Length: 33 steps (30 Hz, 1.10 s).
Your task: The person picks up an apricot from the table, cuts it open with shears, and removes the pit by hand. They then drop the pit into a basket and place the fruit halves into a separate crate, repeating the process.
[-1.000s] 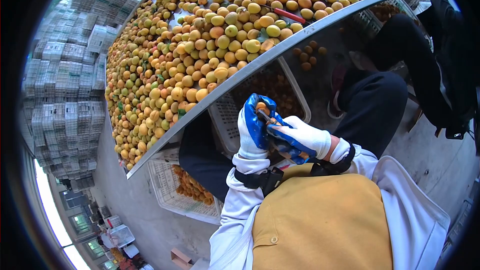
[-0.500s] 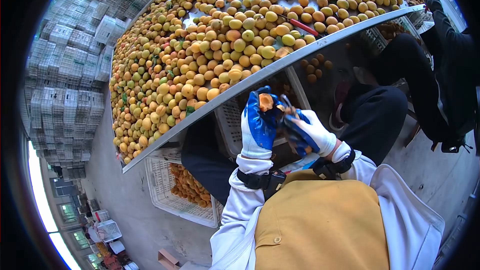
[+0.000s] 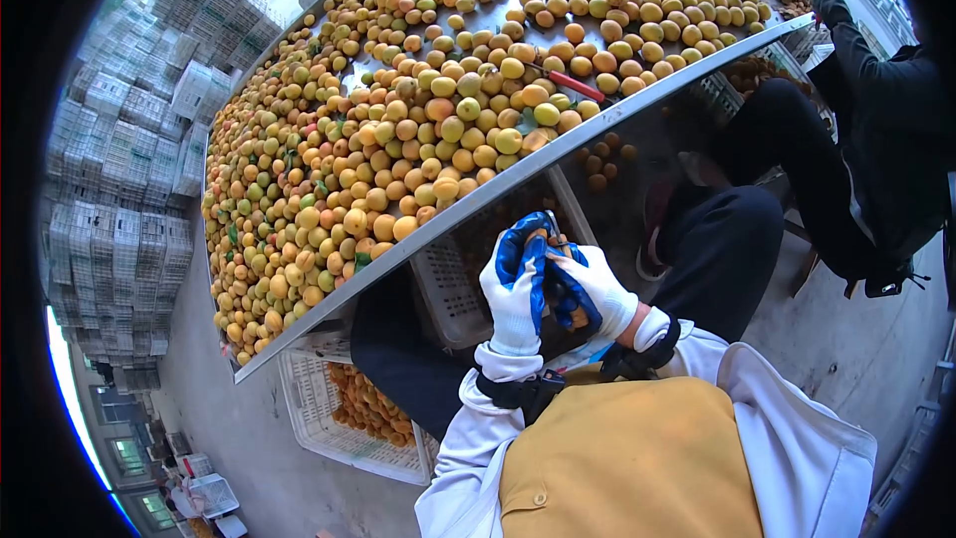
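My left hand point(image 3: 518, 281), in a white glove with a blue coated palm, is closed with its fingers curled around an apricot point(image 3: 566, 250); only a small orange part shows between the hands. My right hand point(image 3: 596, 291), gloved alike, is closed and pressed against the left one. A small metal tool point(image 3: 552, 222) pokes up from between them, apparently gripped by the right hand; its handle is hidden by the fingers. Both hands are above my lap, just below the metal edge of a table point(image 3: 478, 185) heaped with whole apricots point(image 3: 398, 154).
A red-handled tool point(image 3: 576, 86) lies among the fruit. Under the table stands a white crate point(image 3: 448, 289); another crate point(image 3: 309, 413) at lower left holds orange fruit pieces. A co-worker point(image 3: 886, 159) sits at the right. Stacked crates point(image 3: 110, 229) rise at the left.
The apricot's cut face, visible in my left hand before, is now mostly covered by fingers. My hands have come closer together and the left fingers have curled. The view has shifted slightly.
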{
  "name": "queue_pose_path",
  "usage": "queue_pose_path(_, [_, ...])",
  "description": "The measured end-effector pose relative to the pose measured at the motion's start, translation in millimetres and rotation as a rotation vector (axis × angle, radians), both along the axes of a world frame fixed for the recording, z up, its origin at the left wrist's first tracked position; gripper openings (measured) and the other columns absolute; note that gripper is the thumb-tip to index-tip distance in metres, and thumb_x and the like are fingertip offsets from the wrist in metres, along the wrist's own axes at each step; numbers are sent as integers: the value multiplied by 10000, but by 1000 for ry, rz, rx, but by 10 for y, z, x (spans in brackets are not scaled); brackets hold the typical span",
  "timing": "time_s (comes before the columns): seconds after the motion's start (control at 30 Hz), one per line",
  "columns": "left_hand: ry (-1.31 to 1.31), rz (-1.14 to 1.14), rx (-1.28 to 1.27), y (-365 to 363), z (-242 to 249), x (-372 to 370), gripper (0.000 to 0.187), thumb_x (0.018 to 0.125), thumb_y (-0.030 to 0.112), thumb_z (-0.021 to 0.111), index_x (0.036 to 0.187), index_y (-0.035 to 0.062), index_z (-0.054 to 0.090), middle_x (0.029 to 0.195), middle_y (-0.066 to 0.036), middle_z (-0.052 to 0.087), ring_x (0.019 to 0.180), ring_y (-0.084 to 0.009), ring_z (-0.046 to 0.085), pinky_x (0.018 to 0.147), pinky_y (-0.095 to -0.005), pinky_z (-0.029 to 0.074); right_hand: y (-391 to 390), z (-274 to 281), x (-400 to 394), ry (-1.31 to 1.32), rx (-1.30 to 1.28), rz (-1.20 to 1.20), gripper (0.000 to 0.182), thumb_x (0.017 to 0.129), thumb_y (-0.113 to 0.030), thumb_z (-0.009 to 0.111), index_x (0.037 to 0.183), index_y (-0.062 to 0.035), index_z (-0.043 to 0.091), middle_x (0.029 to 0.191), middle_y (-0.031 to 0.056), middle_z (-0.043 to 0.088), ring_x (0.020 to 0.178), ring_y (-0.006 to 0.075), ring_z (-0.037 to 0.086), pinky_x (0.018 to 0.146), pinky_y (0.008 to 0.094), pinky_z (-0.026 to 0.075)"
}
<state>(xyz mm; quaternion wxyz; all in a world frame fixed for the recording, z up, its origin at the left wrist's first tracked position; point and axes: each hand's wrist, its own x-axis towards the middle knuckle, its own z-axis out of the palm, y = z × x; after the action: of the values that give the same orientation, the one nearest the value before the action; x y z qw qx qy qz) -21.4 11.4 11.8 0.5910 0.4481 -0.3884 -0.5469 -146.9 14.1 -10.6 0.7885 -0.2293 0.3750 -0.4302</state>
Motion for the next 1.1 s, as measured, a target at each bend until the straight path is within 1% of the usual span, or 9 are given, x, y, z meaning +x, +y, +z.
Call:
queue_pose_path(0.2, [-187,1,-43,30,51,-35,234,1015,67,642,1219,-45,671,1140,-81,707,1032,-143,669,951,-271,516,-2,-55,-30,-58,62,-57,221,996,-254,695,1090,-55,683,912,10,694,779,96,678,696,234,562])
queue_pose_path(0.37, [-440,35,-174,52,49,-59,341,865,-35,669,1206,-22,678,1183,-140,703,1117,-276,694,1024,-350,515,34,-81,-58,-87,69,-109,213,1000,-233,679,1105,-47,676,929,19,697,799,113,686,730,251,576])
queue_pose_path(0.47, [-544,51,-259,44,28,-73,331,860,-31,697,1190,-7,692,1203,-156,688,1113,-298,695,1008,-354,525,42,-55,-72,-103,62,-123,212,999,-217,668,1123,-45,667,959,25,700,842,124,696,760,267,585])
queue_pose_path(0.67, [-462,124,-183,33,293,149,299,915,-73,646,1214,-65,641,1204,-130,682,1128,-216,672,1021,-323,507,11,156,-97,76,-6,-100,178,996,-210,678,1049,-41,677,762,-13,620,637,74,586,590,225,484])
queue_pose_path(0.73, [-559,242,-224,97,466,449,279,943,-61,653,1221,-68,634,1188,-126,694,1112,-214,676,1016,-328,513,21,235,-135,146,-77,-111,170,988,-197,689,1017,-31,675,684,-30,560,566,56,511,523,223,410])
queue_pose_path(0.87, [-791,407,-104,450,723,1523,298,919,-90,643,1213,-41,660,1151,-91,683,1068,-195,666,989,-318,512,3,234,-185,378,-143,-44,163,964,-158,703,1033,-15,664,698,-23,585,574,42,511,511,236,405])
queue_pose_path(0.93, [-1010,333,86,719,1002,2057,228,930,-77,618,1150,-54,674,1083,-100,701,1019,-186,676,939,-317,521,14,306,-178,408,-162,-19,160,958,-149,704,1035,-15,659,706,-9,595,588,53,519,531,245,421])
queue_pose_path(1.0, [-1364,80,232,981,1240,2589,196,915,33,651,1098,-2,710,1044,-141,698,935,-288,698,876,-354,538,21,352,-160,437,-183,10,158,952,-139,705,1036,-15,654,713,5,605,602,63,528,551,254,438])
queue_pose_path(1.1, [-1562,-163,486,1203,1390,3113,295,886,165,709,1163,64,700,1163,-163,673,1035,-366,660,946,-421,513,28,419,-140,584,-413,50,169,942,-140,718,1029,-18,641,738,43,618,669,102,554,638,285,477])
